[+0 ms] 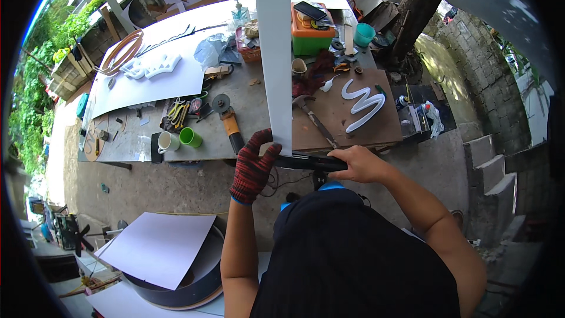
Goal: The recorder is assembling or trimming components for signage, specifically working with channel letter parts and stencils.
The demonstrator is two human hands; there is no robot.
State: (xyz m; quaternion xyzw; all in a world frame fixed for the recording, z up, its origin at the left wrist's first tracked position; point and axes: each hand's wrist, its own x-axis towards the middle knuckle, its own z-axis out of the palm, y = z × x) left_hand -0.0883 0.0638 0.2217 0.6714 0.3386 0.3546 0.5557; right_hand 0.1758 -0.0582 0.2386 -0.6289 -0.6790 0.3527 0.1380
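A long white strip [274,59] stretches from the top of the view down to my body, over the workbench. My left hand [254,168], in a red and black knitted glove, is closed on the left edge of its near end. My bare right hand [359,164] grips one end of a long black tool [309,162]. The tool lies crosswise at the strip's near end, its other end close to my gloved fingers. Its working part cannot be made out.
On the workbench [223,141] lie an angle grinder [230,122], a hammer [316,121], a white curved piece [364,106] on a brown board, two cups and a large white sheet [147,85]. An orange and green box [311,32] stands farther back. Another white sheet [165,247] rests behind left.
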